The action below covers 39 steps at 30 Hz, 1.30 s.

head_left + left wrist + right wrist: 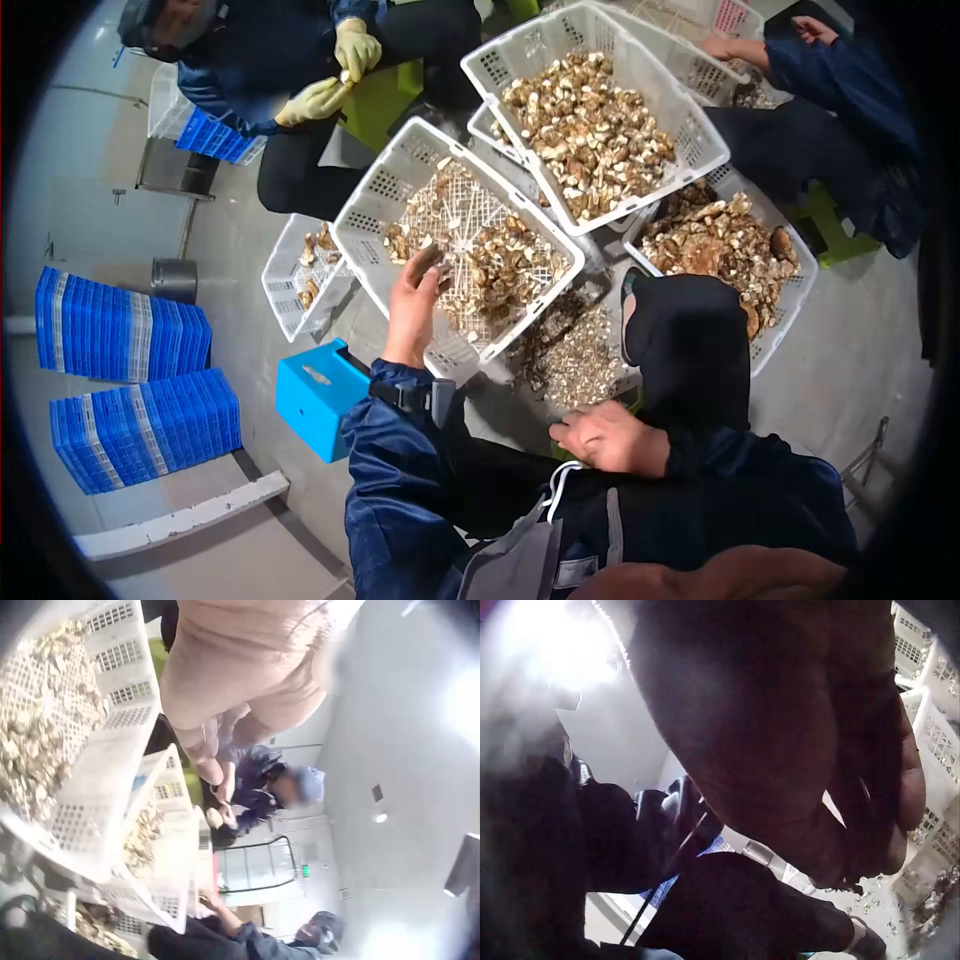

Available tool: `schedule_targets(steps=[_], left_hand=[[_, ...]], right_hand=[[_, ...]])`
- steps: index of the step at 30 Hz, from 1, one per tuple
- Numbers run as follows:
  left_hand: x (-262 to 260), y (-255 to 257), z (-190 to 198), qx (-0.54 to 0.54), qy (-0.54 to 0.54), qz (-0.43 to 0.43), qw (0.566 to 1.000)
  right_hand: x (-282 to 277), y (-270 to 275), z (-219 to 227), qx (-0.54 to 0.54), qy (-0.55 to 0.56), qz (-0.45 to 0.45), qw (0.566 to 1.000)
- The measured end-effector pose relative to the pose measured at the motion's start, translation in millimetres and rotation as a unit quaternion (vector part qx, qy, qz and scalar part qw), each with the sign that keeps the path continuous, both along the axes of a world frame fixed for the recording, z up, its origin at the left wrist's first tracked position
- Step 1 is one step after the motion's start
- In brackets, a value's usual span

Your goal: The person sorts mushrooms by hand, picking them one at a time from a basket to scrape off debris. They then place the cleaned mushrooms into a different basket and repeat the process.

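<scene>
My left hand [412, 310] reaches over the near rim of a white perforated crate [362, 205], fingers extended and dark toward the tips. Inside that crate lie cut brown-and-white mushrooms [505, 270], with a small pale piece close by the fingertips. In the left wrist view the left hand [247, 667] hangs beside the crate wall, fingers pointing down. My right hand [612, 438] is low by my lap with bent fingers. In the right wrist view the right hand [780, 742] is in deep shadow; I cannot tell whether it holds anything.
A fuller mushroom crate [600, 140] stands behind, and another [775, 340] by my right knee. Small debris [575, 360] covers the floor between. A blue stool [318, 395] and stacked blue crates [145, 430] are at left. A person in yellow gloves [318, 100] sits opposite.
</scene>
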<state>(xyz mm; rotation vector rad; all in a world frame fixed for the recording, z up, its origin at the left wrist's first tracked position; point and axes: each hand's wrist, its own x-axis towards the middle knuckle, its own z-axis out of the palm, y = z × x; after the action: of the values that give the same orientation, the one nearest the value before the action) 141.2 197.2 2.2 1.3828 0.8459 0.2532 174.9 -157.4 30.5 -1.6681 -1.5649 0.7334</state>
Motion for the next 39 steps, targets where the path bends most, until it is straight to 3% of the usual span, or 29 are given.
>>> schedule_targets(steps=[2, 4, 7, 8, 9, 11, 12, 13, 15, 18, 20, 21, 22, 23, 25, 27, 28, 29, 31, 33, 34, 35, 37, 39], left_hand=[[-20, 36, -57, -0.028, 0.085, 0.016, 0.996], [-31, 46, -100, -0.094, 0.134, 0.055, 0.985], [-24, 46, -143, -0.058, 0.223, -0.005, 0.973], [-11, 37, -143, -0.020, 0.220, -0.010, 0.975], [-12, 49, -174, 0.060, 0.231, -0.078, 0.968], [-1, 45, -198, 0.174, 0.229, -0.118, 0.951], [15, 27, -171, 0.179, 0.237, -0.112, 0.948], [3, 41, -214, 0.347, 0.305, -0.204, 0.863], [3, 34, -206, 0.421, 0.291, -0.207, 0.834], [24, 64, -174, 0.166, 0.333, -0.233, 0.899], [24, 80, -170, 0.286, 0.331, -0.161, 0.885], [8, 96, -198, 0.482, 0.304, -0.109, 0.815], [5, 107, -203, 0.579, 0.296, -0.092, 0.754], [-2, 124, -215, 0.581, 0.271, -0.078, 0.764], [1, 134, -215, 0.530, 0.337, -0.066, 0.775], [-6, 152, -238, 0.487, 0.332, -0.152, 0.794], [7, 135, -224, 0.519, 0.374, -0.148, 0.754], [21, 124, -205, 0.443, 0.415, -0.141, 0.782], [19, 124, -208, 0.392, 0.291, -0.159, 0.858], [19, 114, -206, 0.415, 0.262, -0.202, 0.848], [28, 102, -189, 0.374, 0.264, -0.187, 0.869], [15, 108, -213, 0.375, 0.200, -0.152, 0.892], [19, 89, -183, 0.300, 0.222, -0.134, 0.918], [6, 84, -186, 0.245, 0.241, -0.119, 0.931]], right_hand=[[1, -2, -19, 0.118, -0.021, -0.013, 0.993], [11, 5, -5, 0.049, 0.016, -0.012, 0.999], [24, 16, -6, -0.006, 0.029, -0.009, 1.000], [28, 18, -7, -0.024, 0.041, -0.010, 0.999], [30, 19, -7, -0.054, 0.053, -0.017, 0.997], [32, 18, -6, -0.112, 0.077, -0.028, 0.990], [35, 20, -5, -0.129, 0.083, -0.018, 0.988], [38, 21, -4, -0.146, 0.087, -0.007, 0.985], [45, 23, 0, -0.166, 0.085, 0.013, 0.982], [51, 24, -1, -0.171, 0.085, 0.019, 0.981], [52, 21, -6, -0.161, 0.109, 0.009, 0.981], [54, 23, -7, -0.166, 0.113, 0.007, 0.980], [57, 24, -6, -0.171, 0.116, 0.005, 0.978], [59, 25, -7, -0.178, 0.119, 0.000, 0.977], [60, 24, -10, -0.169, 0.121, -0.010, 0.978], [60, 26, -12, -0.175, 0.126, -0.010, 0.976], [62, 27, -12, -0.186, 0.130, -0.005, 0.974], [64, 29, -12, -0.196, 0.133, 0.000, 0.971], [64, 33, -9, -0.205, 0.133, 0.004, 0.970], [63, 33, -7, -0.207, 0.133, 0.007, 0.969], [62, 32, -7, -0.204, 0.134, 0.009, 0.970], [62, 31, -6, -0.202, 0.135, 0.010, 0.970], [59, 29, -4, -0.195, 0.136, 0.010, 0.971], [55, 28, -1, -0.190, 0.134, 0.017, 0.972]])
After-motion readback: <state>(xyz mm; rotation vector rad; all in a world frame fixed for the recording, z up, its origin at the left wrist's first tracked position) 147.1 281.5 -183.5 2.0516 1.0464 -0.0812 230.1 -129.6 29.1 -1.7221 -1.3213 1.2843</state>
